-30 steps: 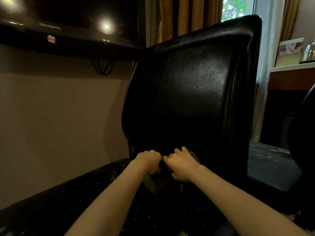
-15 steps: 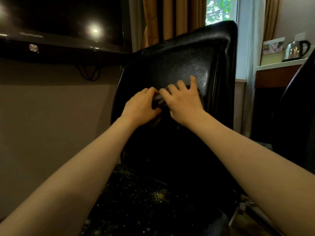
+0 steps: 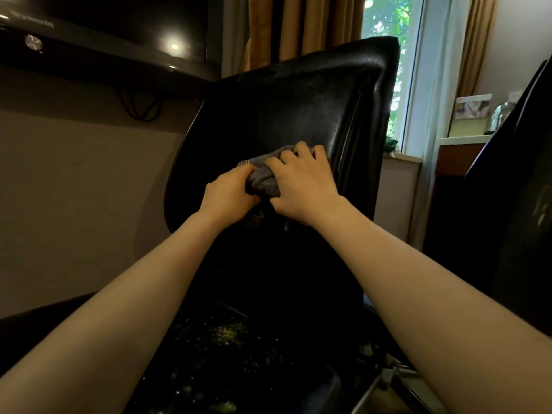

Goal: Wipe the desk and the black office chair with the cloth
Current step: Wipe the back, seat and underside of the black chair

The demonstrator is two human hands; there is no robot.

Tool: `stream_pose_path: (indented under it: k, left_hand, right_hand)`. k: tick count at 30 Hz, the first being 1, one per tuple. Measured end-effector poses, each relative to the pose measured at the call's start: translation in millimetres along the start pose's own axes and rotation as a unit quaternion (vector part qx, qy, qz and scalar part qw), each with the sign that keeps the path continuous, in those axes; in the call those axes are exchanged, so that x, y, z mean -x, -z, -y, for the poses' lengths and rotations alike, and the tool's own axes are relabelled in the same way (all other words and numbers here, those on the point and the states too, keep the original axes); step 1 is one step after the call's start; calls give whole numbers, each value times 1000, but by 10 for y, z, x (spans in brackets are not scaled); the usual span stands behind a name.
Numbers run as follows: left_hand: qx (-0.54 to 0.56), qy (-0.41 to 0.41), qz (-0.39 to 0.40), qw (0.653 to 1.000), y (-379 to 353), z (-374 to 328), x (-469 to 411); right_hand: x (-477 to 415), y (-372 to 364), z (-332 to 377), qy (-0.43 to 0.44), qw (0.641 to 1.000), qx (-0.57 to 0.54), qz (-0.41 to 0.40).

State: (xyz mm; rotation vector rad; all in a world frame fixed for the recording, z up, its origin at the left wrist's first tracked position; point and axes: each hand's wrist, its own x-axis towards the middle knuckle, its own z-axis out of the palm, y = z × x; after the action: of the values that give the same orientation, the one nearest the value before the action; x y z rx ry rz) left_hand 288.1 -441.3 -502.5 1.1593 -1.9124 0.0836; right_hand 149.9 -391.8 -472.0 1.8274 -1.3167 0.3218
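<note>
The black office chair (image 3: 286, 109) fills the middle of the view, its glossy backrest facing me and its speckled seat below. A bunched grey cloth (image 3: 264, 171) lies against the middle of the backrest. My left hand (image 3: 228, 194) grips the cloth's left side with curled fingers. My right hand (image 3: 301, 182) covers its right side, fingers bent over the cloth and thumb tucked under it. Most of the cloth is hidden under both hands.
A dark television (image 3: 104, 28) hangs on the beige wall at upper left, cables below it. Curtains and a window (image 3: 385, 55) stand behind the chair. At right are a wooden cabinet (image 3: 457, 156) with a kettle (image 3: 501, 113) and another dark chair back (image 3: 519, 189).
Both hands and the cloth rose from the base of the backrest to its middle, then shifted slightly right and down. The camera view also swung.
</note>
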Motion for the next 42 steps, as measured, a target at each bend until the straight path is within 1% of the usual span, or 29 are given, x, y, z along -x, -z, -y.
stream_pose_path:
  k: [4,7,11,12,14,16,17,19,20,21,22,25,26,27,29,30,31,33,35,38,40,41,42]
  left_hand:
    - [16,13,-22,1000,-120,-39,145]
    - [8,17,12,1000,-143,2,240]
    - [-10,-8,47,999,-154,72,376]
    - [-25,-15,62,998,-166,80,410]
    - [-75,-16,120,990,-162,113,478]
    - [-132,-15,207,969,-142,144,538]
    - [-167,-20,259,951,-130,141,575]
    - [-251,-43,354,900,-142,70,680]
    - [-283,-59,386,876,-165,33,734]
    - [-301,-73,409,858,-200,4,780]
    - [-303,-84,424,849,-235,-18,815]
    - [-285,-102,435,848,-247,-87,846]
    - [-287,-107,431,849,-214,-122,823]
    - [-295,-117,422,849,-166,-172,793]
    - [-334,-150,384,848,-16,-286,728]
    - [-352,-177,344,852,66,-323,697]
    - [-361,-214,283,863,134,-331,664]
    - [-330,-308,130,883,228,-314,627]
    - [-282,-347,26,894,258,-333,611]
    - [-219,-318,-78,919,273,-445,509]
    - [-176,-281,-140,933,317,-579,380]
    - [-157,-254,-157,941,350,-661,306]
    - [-143,-226,-161,950,373,-735,229]
  right_hand:
    - [116,-64,51,17,1000,-3,-7]
    - [191,-85,108,26,1000,-9,-5]
    - [354,-150,237,38,999,-3,-1]
    - [403,-191,279,40,999,2,1]
    - [519,-267,397,41,999,6,13]
    - [642,-359,509,54,998,5,26]
    - [704,-400,562,69,997,6,38]
    - [849,-493,655,101,992,-6,74]
    - [927,-537,689,108,989,-21,97]
    - [1001,-566,713,108,986,-37,119]
    - [1072,-592,723,103,984,-47,135]
    - [1195,-585,674,87,984,-69,138]
    - [1210,-563,648,83,985,-81,126]
    - [1214,-532,619,84,988,-91,92]
    - [1184,-524,551,72,993,-95,-28]
    - [1160,-517,511,57,989,-107,-83]
    - [1131,-498,467,42,983,-118,-135]
    - [1058,-451,370,14,969,-110,-219]
    - [981,-387,227,1,955,-79,-286]
    - [866,-302,-43,-20,936,-53,-347]
    - [721,-173,-251,-60,926,-34,-371]
    - [642,-77,-344,-84,927,-35,-363]
    - [568,13,-424,-103,937,-54,-328]
